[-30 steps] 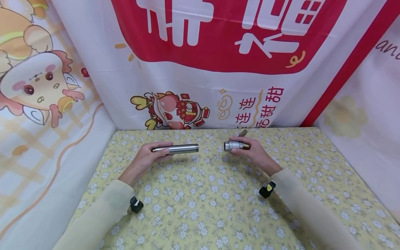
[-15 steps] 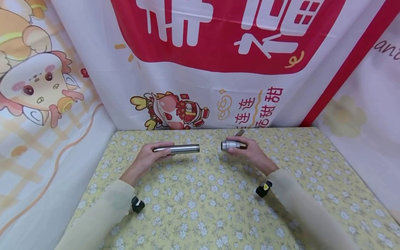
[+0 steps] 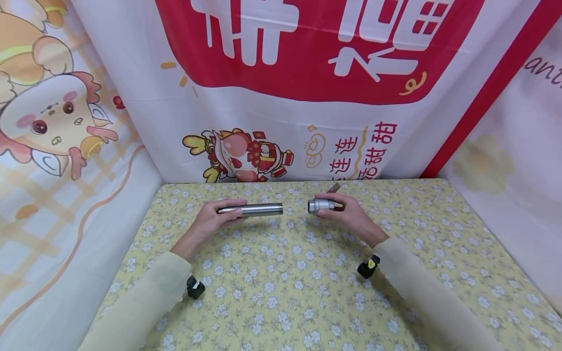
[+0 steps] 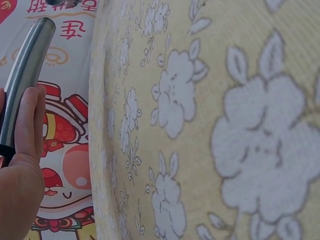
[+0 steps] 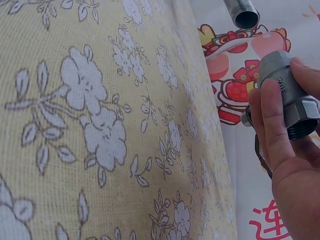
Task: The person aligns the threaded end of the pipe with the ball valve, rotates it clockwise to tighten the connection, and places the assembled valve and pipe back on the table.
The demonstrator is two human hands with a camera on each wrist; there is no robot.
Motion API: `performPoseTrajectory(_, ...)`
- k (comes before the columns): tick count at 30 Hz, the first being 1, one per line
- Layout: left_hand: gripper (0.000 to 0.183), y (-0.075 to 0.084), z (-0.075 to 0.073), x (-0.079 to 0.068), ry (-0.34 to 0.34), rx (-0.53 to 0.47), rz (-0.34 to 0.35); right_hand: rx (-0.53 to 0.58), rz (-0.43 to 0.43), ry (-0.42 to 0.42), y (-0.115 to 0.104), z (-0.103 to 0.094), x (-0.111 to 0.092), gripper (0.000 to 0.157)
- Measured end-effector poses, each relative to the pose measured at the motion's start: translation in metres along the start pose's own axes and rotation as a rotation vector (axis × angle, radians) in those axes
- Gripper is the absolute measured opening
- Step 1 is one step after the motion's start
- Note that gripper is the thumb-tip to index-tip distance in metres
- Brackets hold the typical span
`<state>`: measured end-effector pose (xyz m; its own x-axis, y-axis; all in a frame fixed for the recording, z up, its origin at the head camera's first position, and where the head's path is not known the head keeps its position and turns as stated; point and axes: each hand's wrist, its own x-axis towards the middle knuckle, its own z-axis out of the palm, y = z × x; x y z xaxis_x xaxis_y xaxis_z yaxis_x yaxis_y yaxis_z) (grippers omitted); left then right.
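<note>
My left hand grips a steel pipe near its left end, fingers behind and thumb in front. Threads show on the pipe's free end in the right wrist view, where the pipe shows its open bore. My right hand holds a steel ball valve between thumb and fingers. "304" is marked on the valve body, and its lever sticks out past the fingers. The pipe's end and the valve's mouth face each other across a short gap, both raised above the table.
A yellow floral cloth covers the table. Behind it hangs a white and red printed curtain, with further printed cloth on the left and right sides. Black straps with small devices sit on both sleeves.
My right hand has moved left with the ball valve, and my left hand has shifted slightly right with the pipe. The gap between the two parts has narrowed.
</note>
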<state>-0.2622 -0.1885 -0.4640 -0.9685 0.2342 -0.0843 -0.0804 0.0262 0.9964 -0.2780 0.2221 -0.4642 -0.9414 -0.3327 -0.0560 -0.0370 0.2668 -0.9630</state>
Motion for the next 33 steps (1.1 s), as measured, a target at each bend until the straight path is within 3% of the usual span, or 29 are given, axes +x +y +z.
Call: performPoseTrajectory(33, 0.046, -0.003, 0.013, 0.002, -0.008, -0.039, -0.002, 0.008, -0.016, -0.027, 0.002, 0.01, 0.005, 0.061)
